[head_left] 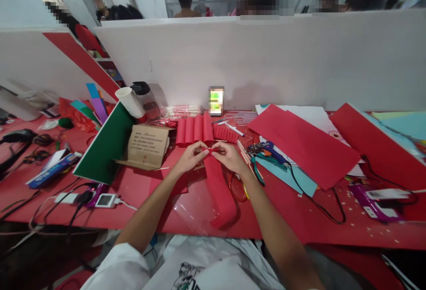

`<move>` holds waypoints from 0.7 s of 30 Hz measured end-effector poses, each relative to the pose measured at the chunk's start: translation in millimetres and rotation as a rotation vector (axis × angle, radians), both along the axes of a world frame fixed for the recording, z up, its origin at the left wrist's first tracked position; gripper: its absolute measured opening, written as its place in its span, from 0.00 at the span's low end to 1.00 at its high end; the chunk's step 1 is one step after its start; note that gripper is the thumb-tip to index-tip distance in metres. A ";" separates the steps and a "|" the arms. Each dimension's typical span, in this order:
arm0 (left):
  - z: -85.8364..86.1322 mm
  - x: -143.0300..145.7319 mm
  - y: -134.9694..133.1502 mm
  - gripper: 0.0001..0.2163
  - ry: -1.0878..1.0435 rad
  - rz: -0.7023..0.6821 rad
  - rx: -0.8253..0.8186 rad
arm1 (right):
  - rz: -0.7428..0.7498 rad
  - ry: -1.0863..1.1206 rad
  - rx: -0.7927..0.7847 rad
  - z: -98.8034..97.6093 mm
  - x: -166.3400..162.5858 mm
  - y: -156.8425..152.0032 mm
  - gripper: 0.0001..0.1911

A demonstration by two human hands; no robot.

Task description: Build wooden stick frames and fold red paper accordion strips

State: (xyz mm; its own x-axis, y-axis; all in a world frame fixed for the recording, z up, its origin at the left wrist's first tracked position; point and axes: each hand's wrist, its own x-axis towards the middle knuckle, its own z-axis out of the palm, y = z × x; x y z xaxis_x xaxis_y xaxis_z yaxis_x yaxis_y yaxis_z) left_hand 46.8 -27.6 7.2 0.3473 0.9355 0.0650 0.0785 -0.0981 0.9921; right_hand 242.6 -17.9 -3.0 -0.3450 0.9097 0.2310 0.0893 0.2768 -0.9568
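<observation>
Bare table (135, 183) lies near and left of the left hand (190, 156), as far as the plugs and cables (83, 199) at the near left edge. Farther left a tilted green board (106, 148) and a cardboard box (146, 145) close the way. Just beyond both hands stands folded red paper (196, 130), then the white wall (266, 59). Right of the right hand (230, 156) pliers (258, 170), a glue gun (269, 150) and its black cord (316, 199) crowd the top. The red strip (221, 192) pinched by both hands fills the near middle

Red strip (220, 192) top beneath fingertips (219, 148); pixelated phone (216, 101)
</observation>
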 end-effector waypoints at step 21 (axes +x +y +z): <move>7.1 3.1 -5.6 0.14 0.105 0.148 0.213 | -0.216 -0.107 0.291 -6.1 -2.4 -4.4 0.14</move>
